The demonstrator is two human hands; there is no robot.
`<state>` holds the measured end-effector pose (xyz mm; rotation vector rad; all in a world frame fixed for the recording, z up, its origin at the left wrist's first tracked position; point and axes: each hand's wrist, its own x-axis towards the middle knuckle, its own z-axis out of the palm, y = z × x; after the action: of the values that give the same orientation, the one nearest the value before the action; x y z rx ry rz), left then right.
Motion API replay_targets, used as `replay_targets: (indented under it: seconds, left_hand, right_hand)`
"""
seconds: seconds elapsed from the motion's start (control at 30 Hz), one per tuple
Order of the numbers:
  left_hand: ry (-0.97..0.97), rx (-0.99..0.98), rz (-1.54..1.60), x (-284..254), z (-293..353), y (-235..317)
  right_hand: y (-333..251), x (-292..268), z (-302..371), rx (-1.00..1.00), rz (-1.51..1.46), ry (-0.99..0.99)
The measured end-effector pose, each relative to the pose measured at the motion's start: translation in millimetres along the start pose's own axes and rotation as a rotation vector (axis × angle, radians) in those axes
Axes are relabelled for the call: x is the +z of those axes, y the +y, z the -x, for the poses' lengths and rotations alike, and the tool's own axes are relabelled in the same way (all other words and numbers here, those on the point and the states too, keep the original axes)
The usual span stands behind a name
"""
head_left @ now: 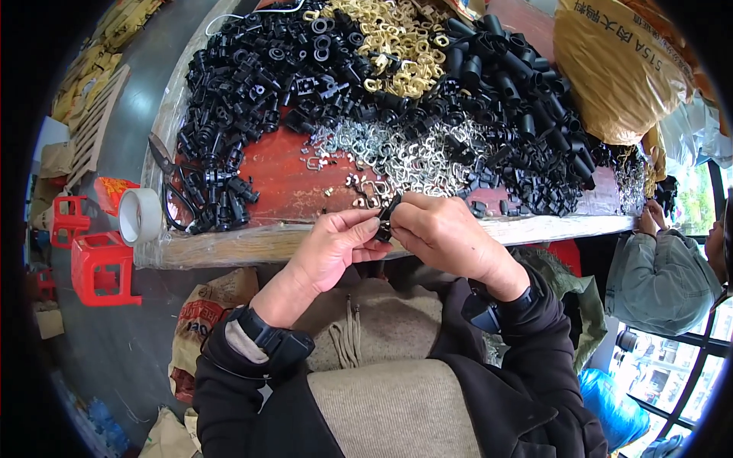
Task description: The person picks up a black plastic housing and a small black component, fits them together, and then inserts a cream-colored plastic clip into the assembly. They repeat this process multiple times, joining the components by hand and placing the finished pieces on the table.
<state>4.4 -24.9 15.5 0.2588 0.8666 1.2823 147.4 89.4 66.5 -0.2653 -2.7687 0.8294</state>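
Note:
My left hand (332, 243) pinches a small black plastic part (385, 227) between thumb and fingers, just over the table's near edge. Closed over the same part from the other side is my right hand (444, 235), whose fingertips are partly hidden. Whether a smaller piece sits in those fingers I cannot tell. Just beyond both hands spreads a heap of silver U-shaped metal clips (431, 162). Black plastic fittings (256, 88) are piled at the far left, yellowish metal rings (397, 57) at the back middle, and black tubes (508, 72) to the right.
Scissors (162, 156) and a wide tape roll (140, 217) lie by the left corner of the red table (279, 179). Red plastic stools (103, 267) stand on the floor at left. A large yellow sack (611, 72) rests at back right, near another person's hands (650, 219).

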Motion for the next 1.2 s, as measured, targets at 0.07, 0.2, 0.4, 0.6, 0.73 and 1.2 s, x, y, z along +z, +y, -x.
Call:
replay_targets:
  seconds: [0.07,0.2,0.4,0.6,0.73,1.2]
  left_hand:
    - [0.011,-0.005,-0.049,1,0,1]
    - [0.019,-0.009,-0.048,1,0,-2]
    - [0.046,0.0,-0.138,4,-1,-1]
    - [0.078,-0.014,-0.111,5,-3,5]
    - [0.041,0.035,-0.031,2,-5,7]
    - [-0.011,0.063,0.055,-6,2,6]
  right_hand:
    - [-3,1,-1,0.003,0.037,-0.013]
    - [-6,4,-1,0.003,0.123,-0.042]
    - [-7,8,-1,-0.012,0.192,-0.048]
    - [1,16,0,-0.007,0.093,0.047]
    - [10,17,-2,0.14,-0.081,0.098]
    - [80,-37,-54,-0.008,0.027,0.128]
